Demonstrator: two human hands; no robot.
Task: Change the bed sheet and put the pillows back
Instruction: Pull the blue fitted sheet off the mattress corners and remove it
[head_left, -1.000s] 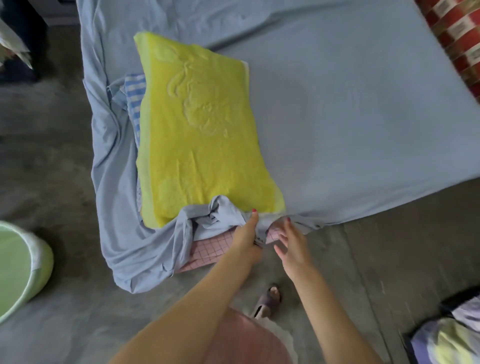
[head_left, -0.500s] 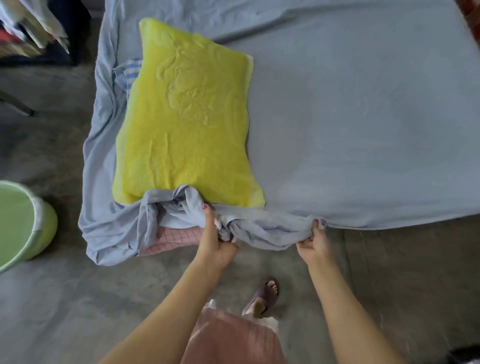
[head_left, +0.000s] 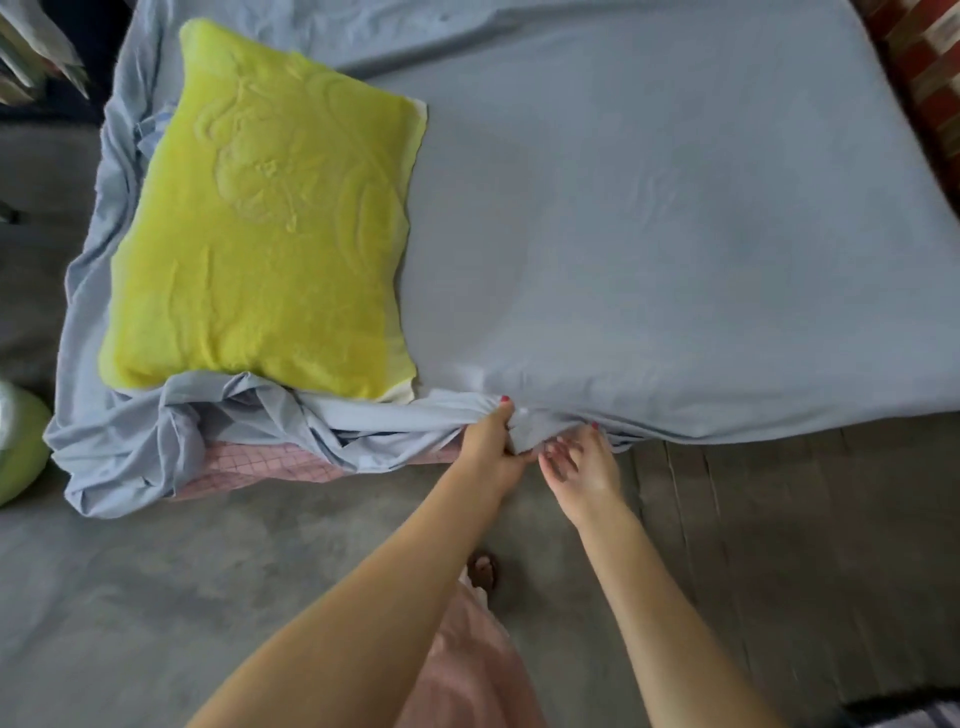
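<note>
Blue bed sheet (head_left: 649, 249) gathered at the bed's near edge.
A fold is pinched by the left hand (head_left: 491, 447); the right hand (head_left: 582, 465), fingers loosely spread, touches it alongside. The yellow pillow (head_left: 265, 223) lies on the sheet's left end.

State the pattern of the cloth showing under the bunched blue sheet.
Pink with a thin grid check, head view.
</note>
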